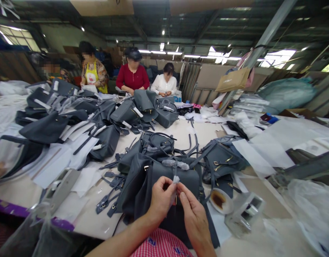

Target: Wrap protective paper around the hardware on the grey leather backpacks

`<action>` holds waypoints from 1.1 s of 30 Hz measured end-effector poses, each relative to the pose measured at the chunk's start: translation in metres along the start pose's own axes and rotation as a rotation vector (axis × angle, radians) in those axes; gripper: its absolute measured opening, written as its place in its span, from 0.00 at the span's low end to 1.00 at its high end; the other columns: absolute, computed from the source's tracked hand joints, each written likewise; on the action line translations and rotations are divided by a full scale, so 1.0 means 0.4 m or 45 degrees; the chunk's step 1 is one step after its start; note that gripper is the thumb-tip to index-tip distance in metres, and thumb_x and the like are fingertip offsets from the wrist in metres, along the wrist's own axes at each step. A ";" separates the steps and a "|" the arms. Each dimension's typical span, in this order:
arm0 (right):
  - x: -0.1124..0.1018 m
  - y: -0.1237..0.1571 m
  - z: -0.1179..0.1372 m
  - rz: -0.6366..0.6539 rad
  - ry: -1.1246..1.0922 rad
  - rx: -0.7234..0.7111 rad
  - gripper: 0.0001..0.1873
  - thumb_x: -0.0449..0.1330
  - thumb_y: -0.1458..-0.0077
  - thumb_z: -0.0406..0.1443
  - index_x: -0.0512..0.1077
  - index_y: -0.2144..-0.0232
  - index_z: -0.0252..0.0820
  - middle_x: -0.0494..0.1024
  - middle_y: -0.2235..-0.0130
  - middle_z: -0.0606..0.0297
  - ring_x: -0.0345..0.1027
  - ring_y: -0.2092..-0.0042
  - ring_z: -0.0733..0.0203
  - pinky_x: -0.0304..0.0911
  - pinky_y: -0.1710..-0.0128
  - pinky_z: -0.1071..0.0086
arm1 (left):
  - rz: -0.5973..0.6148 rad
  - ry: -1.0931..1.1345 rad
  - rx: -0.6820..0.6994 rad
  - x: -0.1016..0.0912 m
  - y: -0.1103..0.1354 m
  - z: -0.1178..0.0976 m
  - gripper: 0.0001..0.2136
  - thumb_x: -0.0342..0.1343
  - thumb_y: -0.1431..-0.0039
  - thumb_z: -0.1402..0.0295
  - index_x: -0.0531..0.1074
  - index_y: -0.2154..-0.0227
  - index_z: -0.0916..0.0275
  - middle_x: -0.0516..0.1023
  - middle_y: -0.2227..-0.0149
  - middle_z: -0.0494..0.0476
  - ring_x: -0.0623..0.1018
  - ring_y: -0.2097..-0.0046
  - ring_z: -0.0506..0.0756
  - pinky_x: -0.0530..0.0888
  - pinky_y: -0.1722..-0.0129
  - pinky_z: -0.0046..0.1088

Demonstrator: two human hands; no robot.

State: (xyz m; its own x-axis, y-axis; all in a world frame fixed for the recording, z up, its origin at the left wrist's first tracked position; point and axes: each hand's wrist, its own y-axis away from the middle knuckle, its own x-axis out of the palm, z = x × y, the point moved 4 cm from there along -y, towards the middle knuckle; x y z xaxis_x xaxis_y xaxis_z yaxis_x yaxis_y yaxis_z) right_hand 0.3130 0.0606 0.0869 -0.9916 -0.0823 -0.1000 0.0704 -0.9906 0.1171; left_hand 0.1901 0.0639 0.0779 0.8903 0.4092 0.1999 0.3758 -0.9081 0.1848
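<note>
A dark grey leather-look bag (191,176) lies right in front of me, its top handle (168,164) covered in clear wrap. Over the middle of its flap, my left hand (163,196) pinches a small piece of white wrapping (176,179) between thumb and fingers. From the other side, my right hand (192,212) closes its fingertips on the same wrapping, just below the left fingertips. A narrow gold-coloured metal part shows between the hands, partly hidden by the fingers. The bag's front below the hands is mostly covered by my forearms and checked clothing.
Grey bags (126,112) are heaped at the left and back; another bag (220,160) lies close on the right. A dish with brown residue (219,200) and a tape dispenser (244,214) stand by my right hand. Another dispenser (58,189) is at left. Several people work across the table.
</note>
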 end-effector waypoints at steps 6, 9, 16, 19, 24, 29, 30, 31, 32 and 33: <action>0.033 -0.050 -0.030 0.050 -0.478 0.178 0.32 0.67 0.55 0.46 0.71 0.49 0.41 0.78 0.49 0.55 0.71 0.47 0.47 0.64 0.45 0.54 | 0.031 0.044 -0.018 -0.009 0.006 0.000 0.12 0.63 0.57 0.61 0.69 0.80 0.63 0.70 0.80 0.49 0.68 0.78 0.48 0.66 0.78 0.23; 0.055 -0.070 -0.030 0.048 -0.684 0.236 0.34 0.71 0.61 0.42 0.69 0.50 0.39 0.82 0.57 0.56 0.75 0.54 0.51 0.68 0.51 0.57 | 0.034 0.107 -0.039 -0.012 0.003 0.010 0.13 0.64 0.58 0.61 0.68 0.80 0.63 0.70 0.80 0.48 0.68 0.77 0.48 0.66 0.76 0.23; 0.066 -0.083 -0.040 -0.011 -0.722 0.132 0.34 0.71 0.61 0.39 0.67 0.50 0.43 0.82 0.62 0.64 0.76 0.58 0.56 0.70 0.58 0.64 | 0.061 0.321 -0.219 -0.013 -0.003 0.025 0.15 0.68 0.63 0.63 0.70 0.75 0.65 0.74 0.77 0.50 0.71 0.74 0.49 0.68 0.71 0.24; 0.059 -0.086 -0.043 -0.003 -0.600 0.069 0.34 0.70 0.60 0.40 0.67 0.49 0.42 0.82 0.60 0.62 0.75 0.56 0.55 0.68 0.54 0.62 | 0.030 0.230 -0.172 -0.023 -0.008 0.025 0.12 0.66 0.61 0.65 0.70 0.79 0.65 0.73 0.78 0.50 0.70 0.75 0.48 0.66 0.72 0.23; 0.050 -0.099 -0.035 0.039 -0.592 0.068 0.29 0.70 0.57 0.41 0.70 0.51 0.42 0.83 0.63 0.63 0.76 0.59 0.56 0.69 0.58 0.65 | 0.178 0.253 -0.212 -0.014 -0.006 0.025 0.11 0.64 0.57 0.65 0.67 0.78 0.63 0.70 0.79 0.47 0.70 0.77 0.49 0.68 0.74 0.25; 0.058 -0.106 -0.036 0.069 -0.696 0.134 0.27 0.72 0.60 0.40 0.72 0.56 0.43 0.83 0.66 0.64 0.76 0.61 0.58 0.69 0.60 0.67 | 0.198 0.345 -0.299 -0.010 -0.002 0.025 0.18 0.67 0.60 0.55 0.67 0.75 0.63 0.70 0.79 0.47 0.69 0.79 0.49 0.70 0.77 0.26; 0.059 -0.104 -0.037 0.076 -0.693 0.143 0.27 0.72 0.60 0.40 0.72 0.56 0.43 0.83 0.65 0.65 0.77 0.61 0.58 0.69 0.60 0.67 | 0.172 0.341 -0.289 -0.012 -0.003 0.024 0.19 0.68 0.61 0.55 0.67 0.76 0.63 0.70 0.80 0.46 0.69 0.79 0.48 0.69 0.77 0.25; 0.060 -0.101 -0.039 0.078 -0.688 0.150 0.27 0.72 0.60 0.40 0.72 0.56 0.43 0.83 0.65 0.64 0.77 0.61 0.59 0.69 0.59 0.67 | 0.149 0.333 -0.274 -0.014 -0.004 0.023 0.19 0.68 0.61 0.56 0.67 0.77 0.63 0.69 0.80 0.46 0.68 0.79 0.48 0.68 0.78 0.24; 0.060 -0.097 -0.041 0.077 -0.685 0.156 0.27 0.72 0.61 0.41 0.73 0.56 0.43 0.83 0.64 0.64 0.76 0.61 0.59 0.69 0.59 0.68 | 0.134 0.324 -0.264 -0.015 -0.005 0.021 0.19 0.68 0.62 0.56 0.67 0.77 0.63 0.69 0.81 0.46 0.68 0.79 0.48 0.67 0.78 0.23; 0.059 -0.093 -0.043 0.078 -0.681 0.165 0.27 0.72 0.61 0.41 0.73 0.57 0.43 0.83 0.63 0.64 0.76 0.60 0.59 0.69 0.59 0.68 | 0.128 0.313 -0.260 -0.016 -0.006 0.021 0.18 0.68 0.61 0.57 0.66 0.78 0.63 0.69 0.81 0.46 0.69 0.79 0.48 0.66 0.79 0.23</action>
State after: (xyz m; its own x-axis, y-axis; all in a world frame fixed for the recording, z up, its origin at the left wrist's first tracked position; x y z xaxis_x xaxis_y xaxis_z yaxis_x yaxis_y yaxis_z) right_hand 0.2888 0.0936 0.0632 -0.9055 -0.0389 0.4227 0.1490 -0.9615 0.2307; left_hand 0.1856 0.0628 0.0683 0.8223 0.3507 0.4482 0.2081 -0.9183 0.3367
